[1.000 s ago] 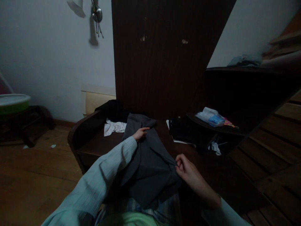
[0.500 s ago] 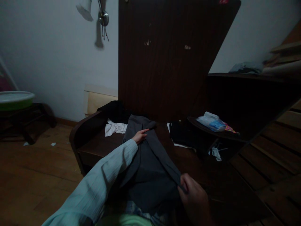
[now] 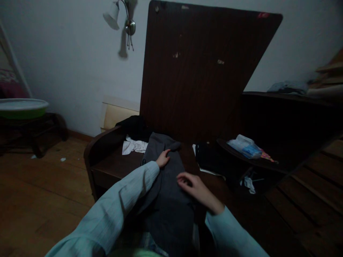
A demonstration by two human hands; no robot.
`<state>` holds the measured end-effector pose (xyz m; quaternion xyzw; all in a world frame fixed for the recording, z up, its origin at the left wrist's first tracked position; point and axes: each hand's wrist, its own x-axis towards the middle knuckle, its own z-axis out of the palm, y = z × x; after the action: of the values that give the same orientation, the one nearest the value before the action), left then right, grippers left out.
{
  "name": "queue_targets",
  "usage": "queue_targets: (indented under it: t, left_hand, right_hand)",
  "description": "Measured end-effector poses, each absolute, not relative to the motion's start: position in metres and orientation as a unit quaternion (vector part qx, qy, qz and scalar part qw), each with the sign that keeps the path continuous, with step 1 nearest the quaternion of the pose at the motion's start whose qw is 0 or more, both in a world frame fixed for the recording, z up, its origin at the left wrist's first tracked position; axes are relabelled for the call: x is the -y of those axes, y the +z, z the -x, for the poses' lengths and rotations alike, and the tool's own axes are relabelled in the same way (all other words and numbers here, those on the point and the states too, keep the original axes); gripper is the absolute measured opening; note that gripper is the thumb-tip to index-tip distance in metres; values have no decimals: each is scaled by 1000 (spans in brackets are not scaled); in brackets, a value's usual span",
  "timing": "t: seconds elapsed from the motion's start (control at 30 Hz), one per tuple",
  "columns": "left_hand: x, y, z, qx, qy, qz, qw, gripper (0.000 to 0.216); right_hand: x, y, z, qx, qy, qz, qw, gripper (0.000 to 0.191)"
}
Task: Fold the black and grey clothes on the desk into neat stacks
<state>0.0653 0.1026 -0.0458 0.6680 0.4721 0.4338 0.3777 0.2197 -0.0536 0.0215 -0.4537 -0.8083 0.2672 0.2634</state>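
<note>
A dark grey garment [image 3: 171, 185], with a round button near its left edge, lies lengthwise on the brown wooden desk top [image 3: 107, 166]. Its near end hangs toward my lap. My left hand [image 3: 163, 159] rests on the upper part of the cloth, fingers stretched out and thumb apart. Over the right edge of the garment is my right hand [image 3: 193, 185], loosely curled with a gap between thumb and fingers and nothing in it. Whether its fingertips touch the cloth I cannot tell.
A white cloth [image 3: 134, 146] and a black cloth [image 3: 132, 125] lie at the desk's far left. Right of the garment is a dark folded cloth [image 3: 209, 159]. A plastic packet [image 3: 245, 146] sits on the small shelf. An upright brown board [image 3: 203, 78] stands behind.
My right hand has let go of the garment's right edge and moved up and left over it. That edge now lies folded inward. My left hand remains on the cloth.
</note>
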Motion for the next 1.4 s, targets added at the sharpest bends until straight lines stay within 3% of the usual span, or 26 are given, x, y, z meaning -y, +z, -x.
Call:
queue_targets:
  t: [0.1, 0.27, 0.47, 0.7, 0.9, 1.07, 1.23, 1.4]
  left_hand:
    - [-97, -46, -68, -462, 406, -743, 262, 54]
    - [-91, -45, -70, -474, 346, -787, 192, 57]
    - [-82, -38, -71, -529, 263, -797, 127, 55]
    - [-71, -32, -72, -544, 286, -789, 31, 45]
    - [-55, -33, -70, -563, 219, -795, 55, 38]
    - [-34, -37, -65, -517, 218, -825, 72, 39]
    - [-32, -37, -64, -520, 236, -816, 87, 41]
    - [-36, -35, -61, -524, 279, -800, 92, 42]
  right_hand:
    - [-8, 16, -230, 781, 228, 506, 289, 21]
    - [-64, -23, -222, 717, 192, 588, 321, 12]
    - [-72, -44, -215, 694, 145, 609, 356, 16]
    - [-66, -40, -215, 706, 117, 619, 323, 15]
    - [-36, -28, -216, 747, 144, 594, 260, 12]
    - [-19, -23, -223, 753, 274, 574, 168, 8]
    - [-57, -10, -213, 734, 237, 586, 250, 48]
    - [-101, -12, -186, 739, 152, 611, 241, 49]
